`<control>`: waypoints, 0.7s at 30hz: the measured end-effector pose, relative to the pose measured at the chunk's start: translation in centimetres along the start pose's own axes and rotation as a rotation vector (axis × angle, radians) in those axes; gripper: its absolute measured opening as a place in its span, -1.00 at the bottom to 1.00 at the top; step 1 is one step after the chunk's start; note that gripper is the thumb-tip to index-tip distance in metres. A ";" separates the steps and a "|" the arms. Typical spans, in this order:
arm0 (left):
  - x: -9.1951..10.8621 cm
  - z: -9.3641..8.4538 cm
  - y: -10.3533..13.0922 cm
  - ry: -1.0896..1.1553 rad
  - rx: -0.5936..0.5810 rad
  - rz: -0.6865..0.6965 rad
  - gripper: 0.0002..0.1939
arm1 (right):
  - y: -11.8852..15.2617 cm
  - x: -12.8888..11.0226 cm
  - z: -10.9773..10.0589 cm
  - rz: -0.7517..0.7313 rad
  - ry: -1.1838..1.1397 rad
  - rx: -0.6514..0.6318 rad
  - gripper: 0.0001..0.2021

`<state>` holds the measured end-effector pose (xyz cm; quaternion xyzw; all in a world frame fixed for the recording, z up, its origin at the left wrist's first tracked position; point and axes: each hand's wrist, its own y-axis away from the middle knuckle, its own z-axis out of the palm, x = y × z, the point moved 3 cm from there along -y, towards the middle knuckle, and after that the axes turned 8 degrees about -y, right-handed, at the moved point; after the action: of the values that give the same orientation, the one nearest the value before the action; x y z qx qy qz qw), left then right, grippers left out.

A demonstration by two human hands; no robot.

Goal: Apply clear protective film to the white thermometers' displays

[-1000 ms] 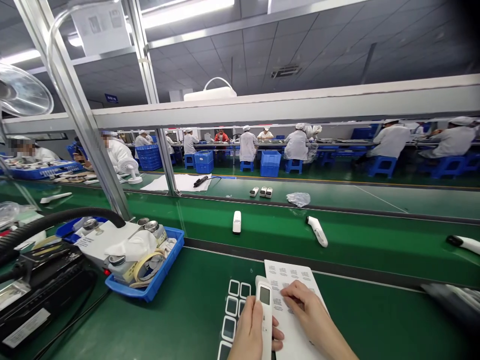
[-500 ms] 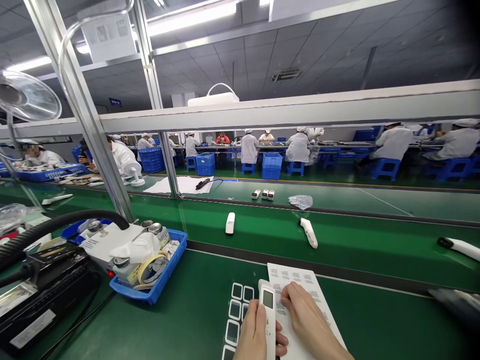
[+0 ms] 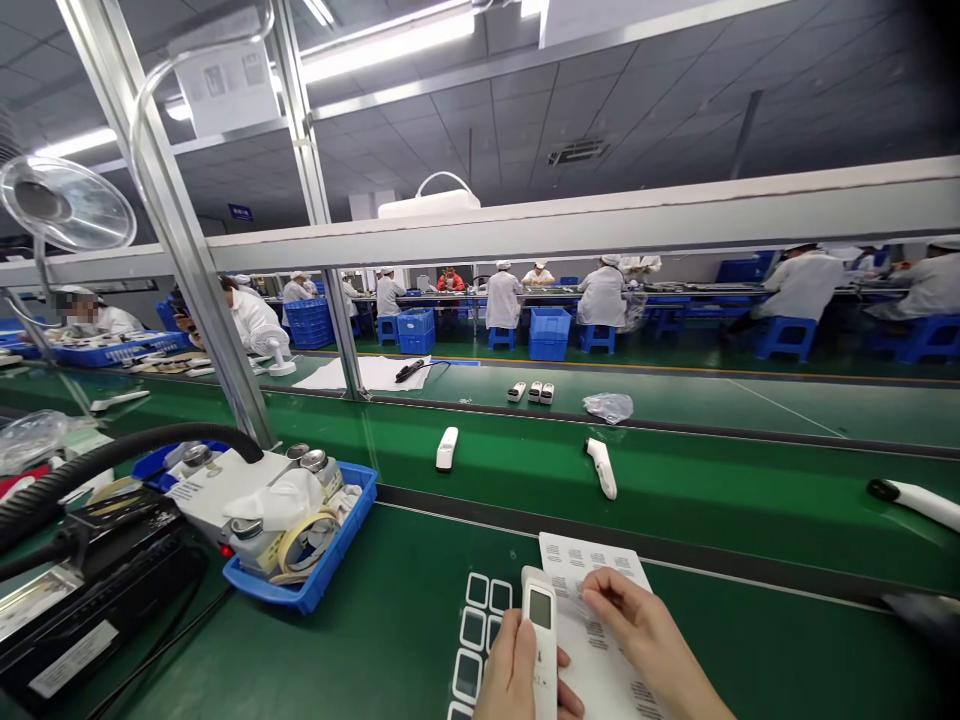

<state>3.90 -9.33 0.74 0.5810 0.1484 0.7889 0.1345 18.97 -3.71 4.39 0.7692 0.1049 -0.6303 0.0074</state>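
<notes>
My left hand (image 3: 510, 668) is wrapped round a white handheld thermometer (image 3: 545, 650) with a small grey screen, held upright at the bottom middle. Just to the right, my right hand (image 3: 637, 620) is pinched, thumb against forefinger, over a white sheet of printed labels (image 3: 592, 552). Whatever is between those fingertips is too small to make out. Left of the thermometer, white-bordered square screen covers (image 3: 472, 628) lie in rows on the green bench, partly hidden by my left hand.
On the green conveyor belt lie a white device (image 3: 447, 449), a second thermometer (image 3: 601, 468) and another white device (image 3: 919, 503) at far right. A blue tray (image 3: 322, 580) with bottles and tape stands left, beside a black machine (image 3: 97, 590). A metal post (image 3: 191, 260) rises behind.
My right hand has moved slightly right over the label sheet, still pinched. Two devices on the belt have shifted left. My left hand keeps its hold on the thermometer.
</notes>
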 end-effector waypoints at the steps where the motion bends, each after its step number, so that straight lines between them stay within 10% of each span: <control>1: 0.1 -0.1 0.1 -0.015 -0.011 0.012 -0.48 | 0.0 -0.5 -0.1 0.020 -0.065 -0.020 -0.70; 8: 2.1 -0.3 1.4 -0.041 -0.249 0.017 -0.25 | 1.9 -4.0 2.6 0.002 -0.150 -0.278 -0.66; 21: 0.4 0.6 1.0 -0.035 -0.178 0.100 -0.32 | 2.1 -3.2 3.4 -0.096 -0.109 -0.105 -0.67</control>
<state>4.29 -10.02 1.61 0.5871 0.0463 0.7944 0.1485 15.48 -6.72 6.50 0.7266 0.1738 -0.6644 0.0231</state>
